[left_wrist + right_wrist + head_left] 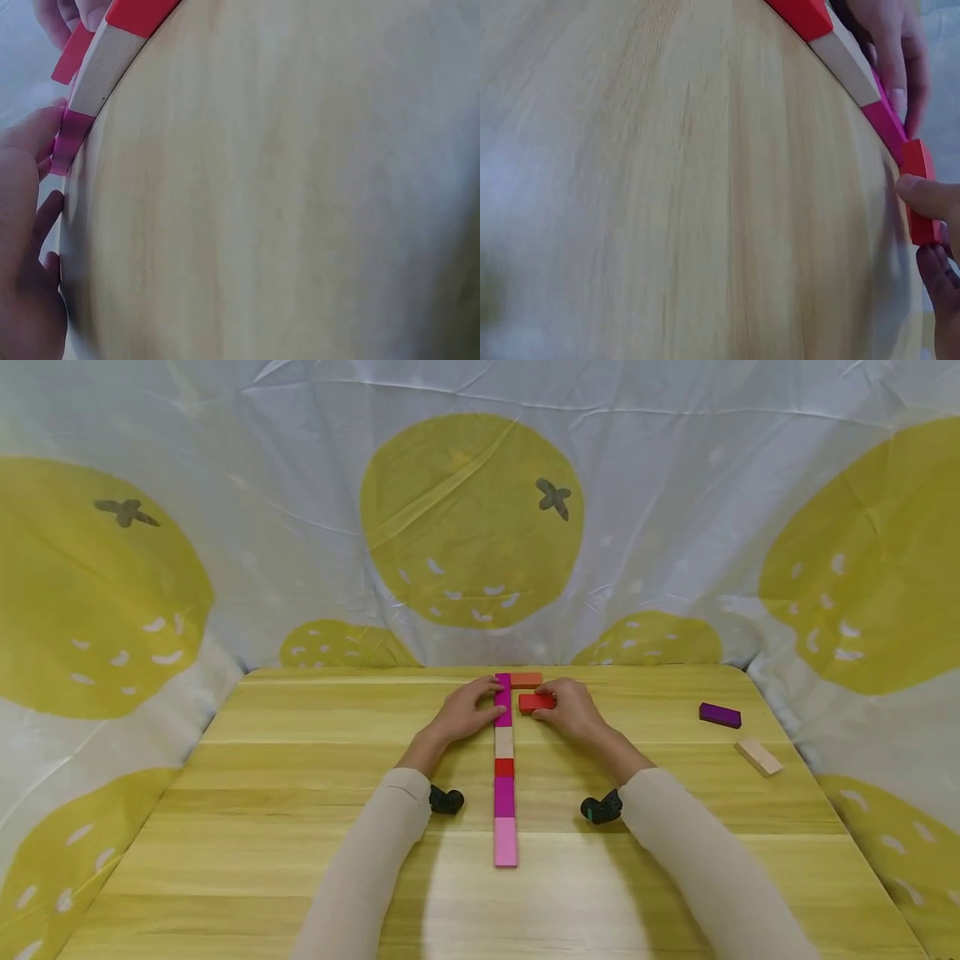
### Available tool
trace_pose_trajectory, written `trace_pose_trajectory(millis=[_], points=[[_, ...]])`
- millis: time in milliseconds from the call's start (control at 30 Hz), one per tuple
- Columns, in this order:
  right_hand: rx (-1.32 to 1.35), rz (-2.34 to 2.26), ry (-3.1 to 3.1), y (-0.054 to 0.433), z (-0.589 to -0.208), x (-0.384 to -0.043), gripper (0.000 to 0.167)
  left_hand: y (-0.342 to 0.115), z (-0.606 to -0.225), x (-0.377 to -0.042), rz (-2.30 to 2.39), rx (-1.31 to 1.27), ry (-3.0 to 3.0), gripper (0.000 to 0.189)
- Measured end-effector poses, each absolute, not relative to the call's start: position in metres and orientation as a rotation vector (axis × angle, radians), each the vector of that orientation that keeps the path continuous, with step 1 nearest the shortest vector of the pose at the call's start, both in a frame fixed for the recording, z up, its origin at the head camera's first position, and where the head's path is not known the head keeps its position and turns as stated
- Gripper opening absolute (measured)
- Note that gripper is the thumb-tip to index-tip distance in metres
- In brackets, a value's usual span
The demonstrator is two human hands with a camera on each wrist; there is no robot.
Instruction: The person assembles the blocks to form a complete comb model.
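A straight column of coloured blocks runs away from the person down the middle of the table. At its far end lies a magenta block point(503, 700); my left hand point(467, 708) rests against its left side, fingertips and thumb touching it. My right hand point(572, 708) pinches a red block point(917, 191) between thumb and fingers, just right of the magenta block and close over the table. Beyond the red block, an orange block point(527, 680) lies crosswise beside the magenta one's far end. Nearer in the column is a plain wood block point(503, 742).
The column continues nearer with a small red block point(504, 767), another magenta block point(504, 797) and a pink block point(506, 842). Off to the right lie a purple block point(720, 715) and a plain wood block point(758, 757). A lemon-patterned curtain point(637, 568) surrounds the wooden table point(285, 827).
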State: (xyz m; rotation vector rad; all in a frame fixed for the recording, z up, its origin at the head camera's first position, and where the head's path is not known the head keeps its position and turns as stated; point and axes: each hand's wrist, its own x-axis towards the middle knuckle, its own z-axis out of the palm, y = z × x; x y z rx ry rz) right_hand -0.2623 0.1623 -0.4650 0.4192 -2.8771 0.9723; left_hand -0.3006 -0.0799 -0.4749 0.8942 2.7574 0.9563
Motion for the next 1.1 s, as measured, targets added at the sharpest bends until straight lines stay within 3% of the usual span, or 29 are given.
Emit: trace_pose_trajectory(millis=[1100], points=[[0.452,0.960,-2.852,0.150,-0.480,-0.268,0.036,-0.080,-0.475,-0.303,0.947,0.937,2.759,0.048]])
